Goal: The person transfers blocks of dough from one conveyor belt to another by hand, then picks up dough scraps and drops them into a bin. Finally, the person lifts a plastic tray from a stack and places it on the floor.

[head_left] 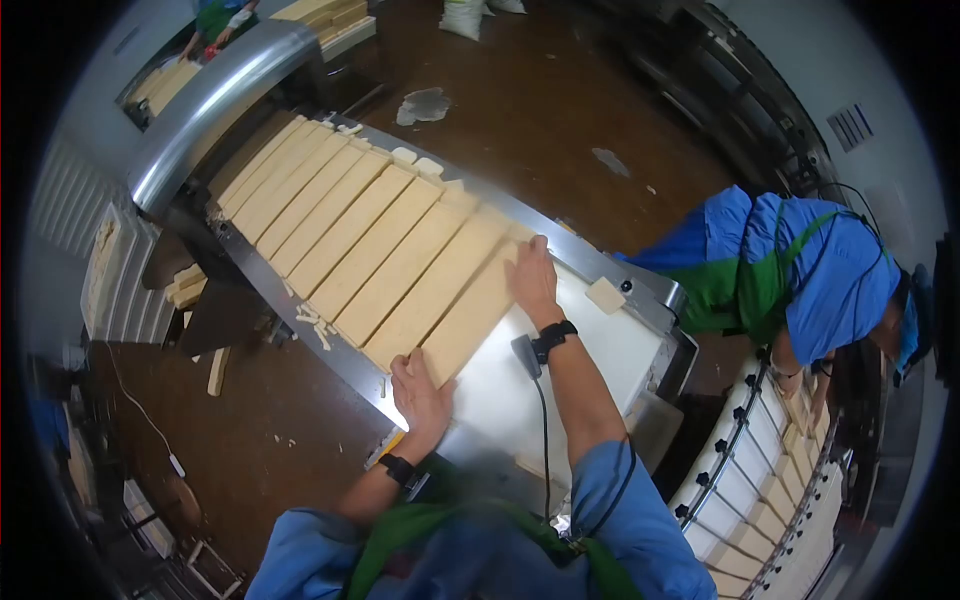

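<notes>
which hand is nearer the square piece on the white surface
Right hand, on the slab, near the square piece; the left hand is farther, at the slab's opposite end.

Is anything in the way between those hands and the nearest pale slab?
Nothing visible is. The left hand touches the nearest slab at one end, the right hand at the other, with no object showing between.
</notes>
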Demonstrator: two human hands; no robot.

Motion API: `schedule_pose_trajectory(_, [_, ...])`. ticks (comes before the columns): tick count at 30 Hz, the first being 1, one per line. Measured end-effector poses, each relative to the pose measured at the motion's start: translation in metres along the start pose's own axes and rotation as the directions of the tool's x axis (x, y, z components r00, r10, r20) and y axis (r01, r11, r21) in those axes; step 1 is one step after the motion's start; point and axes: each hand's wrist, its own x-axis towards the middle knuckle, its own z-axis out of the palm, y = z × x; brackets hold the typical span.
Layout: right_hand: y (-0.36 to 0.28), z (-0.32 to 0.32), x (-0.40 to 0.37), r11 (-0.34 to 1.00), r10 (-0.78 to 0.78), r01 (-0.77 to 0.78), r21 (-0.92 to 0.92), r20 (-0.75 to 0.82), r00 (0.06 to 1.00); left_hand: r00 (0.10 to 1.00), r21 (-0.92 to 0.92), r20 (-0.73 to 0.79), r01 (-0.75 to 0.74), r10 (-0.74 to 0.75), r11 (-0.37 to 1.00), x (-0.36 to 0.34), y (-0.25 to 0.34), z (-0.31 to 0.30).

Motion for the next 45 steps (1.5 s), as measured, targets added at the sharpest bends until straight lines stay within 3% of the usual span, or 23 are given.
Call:
schedule_pose_trajectory(4, [0.058,-0.026,-0.053,0.997,0.060,-0.064,-0.033,-0.116,0.991,0.990,0.036,0.094,-0.109,0.105,0.993,0.000,0.006,0.002])
schedule_pose_trajectory(6, [0.087,-0.056,-0.094,0.992,0.098,-0.108,-0.068,-0.134,0.986,0.931,0.000,0.223,-0.297,0.290,0.955,0.000,0.012,0.002])
schedule_pose_trajectory(9, [0.107,-0.098,-0.156,0.924,0.334,-0.343,-0.171,-0.082,0.939,0.804,-0.095,0.324,-0.496,0.498,0.863,0.006,0.024,0.005])
schedule_pose_trajectory(11, [0.127,-0.097,-0.193,0.867,0.456,-0.492,-0.081,-0.269,0.848,0.782,0.000,0.394,-0.525,0.483,0.851,0.009,0.038,0.005])
schedule_pose_trajectory(12, [0.143,-0.070,-0.204,0.888,0.273,-0.400,-0.228,-0.438,0.856,0.777,-0.008,0.446,-0.493,0.444,0.870,0.010,0.041,0.011])
schedule_pose_trajectory(13, [0.147,-0.052,-0.209,0.922,0.245,-0.348,-0.173,-0.435,0.866,0.757,-0.017,0.505,-0.472,0.415,0.882,0.011,0.039,0.019])
schedule_pose_trajectory(14, [0.137,-0.047,-0.208,0.915,0.324,-0.402,-0.041,-0.518,0.791,0.743,-0.002,0.489,-0.522,0.456,0.853,0.013,0.032,0.033])
schedule_pose_trajectory(15, [0.149,-0.038,-0.219,0.914,0.136,-0.294,-0.280,-0.469,0.872,0.725,0.005,0.471,-0.572,0.502,0.820,0.012,0.025,0.049])
schedule_pose_trajectory(16, [0.146,-0.033,-0.221,0.892,0.322,-0.442,-0.092,-0.557,0.766,0.742,-0.006,0.450,-0.554,0.497,0.833,0.007,0.022,0.057])
schedule_pose_trajectory(18, [0.120,-0.079,-0.250,0.815,0.554,-0.570,0.108,-0.439,0.708,0.765,-0.029,0.422,-0.525,0.487,0.850,-0.016,0.040,0.053])
schedule_pose_trajectory(20, [0.117,-0.107,-0.303,0.752,0.641,-0.631,0.192,-0.435,0.632,0.730,-0.055,0.444,-0.556,0.519,0.829,-0.056,0.067,0.048])
schedule_pose_trajectory(23, [0.124,-0.160,-0.399,0.738,0.583,-0.623,0.259,-0.710,0.395,0.655,-0.173,0.350,-0.657,0.669,0.734,-0.124,0.105,0.053])
schedule_pose_trajectory(27, [0.132,-0.262,-0.565,0.575,0.556,-0.770,0.278,-0.823,0.118,0.310,-0.488,0.298,-0.763,0.903,0.423,-0.245,0.173,0.063])
schedule_pose_trajectory(29, [0.143,-0.298,-0.649,0.466,0.388,-0.849,0.248,-0.920,-0.056,0.139,-0.550,0.359,-0.768,0.923,0.329,-0.318,0.212,0.044])
schedule_pose_trajectory(31, [0.148,-0.337,-0.729,0.382,0.397,-0.871,0.309,-0.906,-0.148,-0.074,-0.654,0.398,-0.722,0.914,0.226,-0.382,0.238,0.029])
schedule_pose_trajectory(32, [0.152,-0.349,-0.763,0.338,0.400,-0.867,0.366,-0.890,-0.219,-0.082,-0.658,0.398,-0.720,0.914,0.222,-0.411,0.251,0.021])
schedule_pose_trajectory(34, [0.178,-0.354,-0.835,0.296,0.467,-0.863,0.409,-0.850,-0.243,-0.296,-0.728,0.572,-0.614,0.765,0.306,-0.463,0.269,0.010])
schedule_pose_trajectory(36, [0.210,-0.352,-0.881,0.278,0.526,-0.846,0.456,-0.809,-0.263,-0.346,-0.715,0.622,-0.617,0.702,0.329,-0.504,0.271,0.016])
schedule_pose_trajectory(39, [0.261,-0.345,-0.929,0.223,0.699,-0.889,0.399,-0.702,-0.140,-0.432,-0.677,0.701,-0.653,0.568,0.339,-0.547,0.282,0.032])
schedule_pose_trajectory(41, [0.293,-0.344,-0.942,0.174,0.806,-0.969,0.178,-0.591,0.036,-0.447,-0.683,0.708,-0.630,0.546,0.370,-0.565,0.289,0.045])
schedule_pose_trajectory(42, [0.306,-0.352,-0.948,0.068,0.912,-0.979,0.193,-0.411,-0.018,-0.440,-0.663,0.734,-0.628,0.518,0.406,-0.575,0.297,0.051])
schedule_pose_trajectory(43, [0.310,-0.356,-0.950,0.069,0.911,-0.977,0.199,-0.413,-0.020,-0.440,-0.663,0.733,-0.632,0.519,0.401,-0.589,0.296,0.067])
schedule_pose_trajectory(45, [0.308,-0.363,-0.949,-0.160,0.650,-0.987,0.013,-0.751,-0.115,-0.460,-0.843,0.481,-0.476,0.747,0.250,-0.621,0.283,0.114])
